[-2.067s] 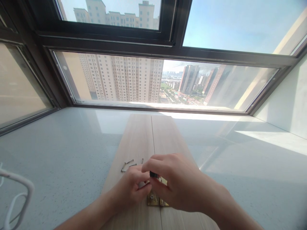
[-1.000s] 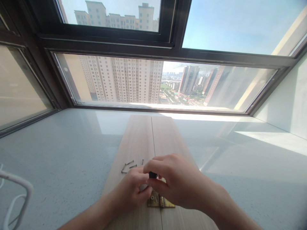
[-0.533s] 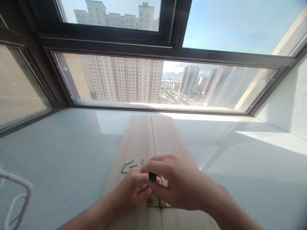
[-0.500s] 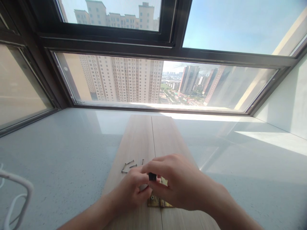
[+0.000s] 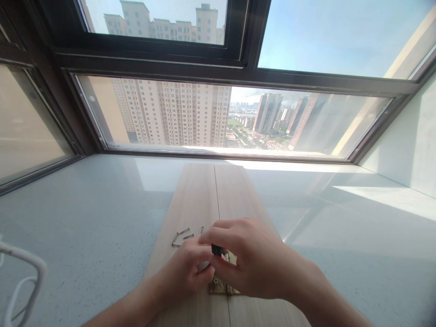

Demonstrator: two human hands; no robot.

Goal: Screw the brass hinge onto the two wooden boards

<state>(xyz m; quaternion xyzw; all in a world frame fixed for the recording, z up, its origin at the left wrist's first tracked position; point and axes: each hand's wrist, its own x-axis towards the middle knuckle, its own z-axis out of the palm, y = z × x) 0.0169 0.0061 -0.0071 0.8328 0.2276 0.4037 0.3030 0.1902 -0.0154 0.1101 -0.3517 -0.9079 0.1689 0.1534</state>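
Observation:
Between the fingers and thumb of my right hand point(image 5: 254, 259) is a small black-handled tool point(image 5: 216, 250), only its dark end showing. Its lower part is hidden by my fingers. My left hand point(image 5: 192, 265) is closed with its fingertips close against the right fingers, just below the black end; what they pinch is hidden. Under both hands a brass-coloured hinge point(image 5: 218, 287) lies across the seam of two pale wooden boards, a screw head showing in its near left leaf. Several loose screws point(image 5: 185, 236) lie on the left board point(image 5: 192, 195), beyond my left hand.
The right board point(image 5: 235, 190) lies alongside the left one on a speckled white sill point(image 5: 102, 218). A dark window frame point(image 5: 218, 156) bounds the far side. A white tubular rack or handle point(image 5: 37, 268) stands at the left edge. Sunlight falls across the sill at right.
The black end of the tool has turned and tilted slightly in my right fingers. Both hands otherwise stay in place over the hinge.

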